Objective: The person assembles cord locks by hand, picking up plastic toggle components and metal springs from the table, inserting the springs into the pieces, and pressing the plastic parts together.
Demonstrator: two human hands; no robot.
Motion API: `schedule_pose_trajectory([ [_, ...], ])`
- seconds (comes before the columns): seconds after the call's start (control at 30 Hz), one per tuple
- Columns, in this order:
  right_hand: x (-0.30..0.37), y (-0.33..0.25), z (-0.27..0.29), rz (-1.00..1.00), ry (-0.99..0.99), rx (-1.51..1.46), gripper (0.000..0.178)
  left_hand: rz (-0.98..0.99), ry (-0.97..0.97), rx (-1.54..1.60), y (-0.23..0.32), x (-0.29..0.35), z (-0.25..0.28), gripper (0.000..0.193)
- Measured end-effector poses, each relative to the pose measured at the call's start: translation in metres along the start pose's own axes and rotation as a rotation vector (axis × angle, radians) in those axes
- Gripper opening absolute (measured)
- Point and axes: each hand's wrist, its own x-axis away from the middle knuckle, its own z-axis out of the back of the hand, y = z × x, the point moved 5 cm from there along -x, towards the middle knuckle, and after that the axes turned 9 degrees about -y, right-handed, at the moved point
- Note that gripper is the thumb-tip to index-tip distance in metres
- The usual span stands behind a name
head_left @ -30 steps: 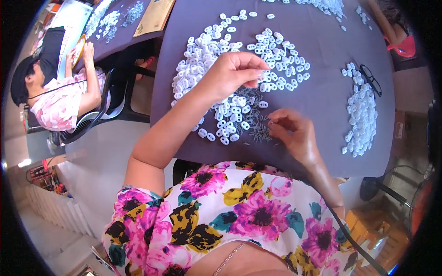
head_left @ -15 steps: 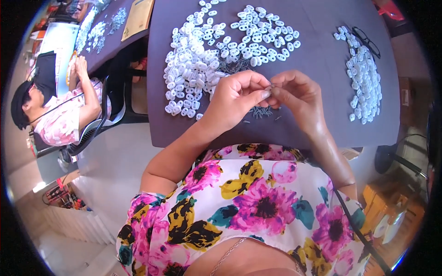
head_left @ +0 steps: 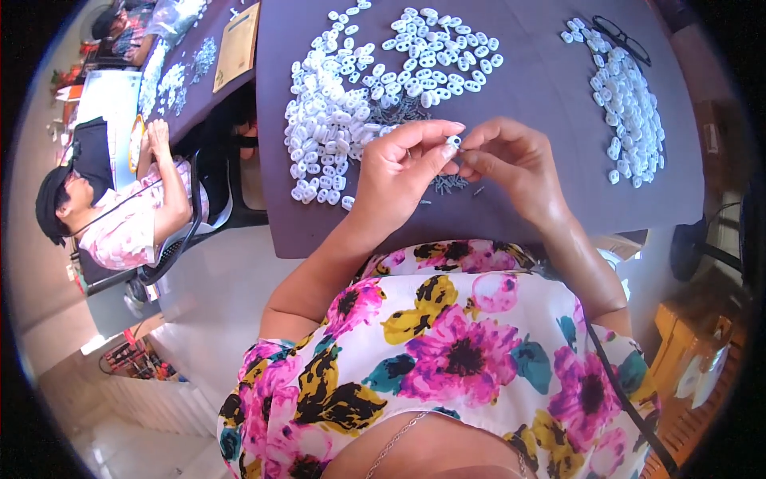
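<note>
My left hand point(head_left: 403, 164) pinches a small white oval plastic piece with dark holes point(head_left: 453, 140) between thumb and fingertips. Close beside it, my right hand point(head_left: 515, 164) has its thumb and fingers pressed together; whatever they hold is too small to make out. Beyond and left of my hands spreads a heap of similar white pieces point(head_left: 323, 132), each with two holes. A looser group of these white pieces point(head_left: 435, 52) lies farther off. Small dark grey screw-like parts point(head_left: 451, 184) lie under and behind my hands, partly hidden by them.
On the brown-covered table point(head_left: 542, 96), another pile of white pieces point(head_left: 626, 120) lies at the right beside black-framed eyeglasses point(head_left: 622, 40). At left, a co-worker in a dark cap point(head_left: 132, 215) sits at another table, near a tan board point(head_left: 238, 48) and small parts.
My fingertips have drawn slightly apart, and the white piece now shows in my left hand. The whole view has shifted a little; the co-worker's hands remain near the other table's edge.
</note>
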Motion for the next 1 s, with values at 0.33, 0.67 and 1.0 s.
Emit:
schedule_pose_trajectory([
  [0.33,0.0046,0.0018,-0.0002,0.032,0.013,-0.022,0.014,-0.044,-0.031,-0.129,-0.0001,0.0041,-0.0015,0.025],
  [0.67,0.0046,-0.0023,-0.0024,0.067,-0.003,0.011,0.015,-0.169,-0.002,-0.201,0.0019,0.0038,-0.0014,0.026],
  [1.0,0.0041,-0.0035,-0.0025,0.081,0.01,0.028,0.016,-0.214,-0.014,-0.259,0.006,0.0042,-0.0026,0.03],
])
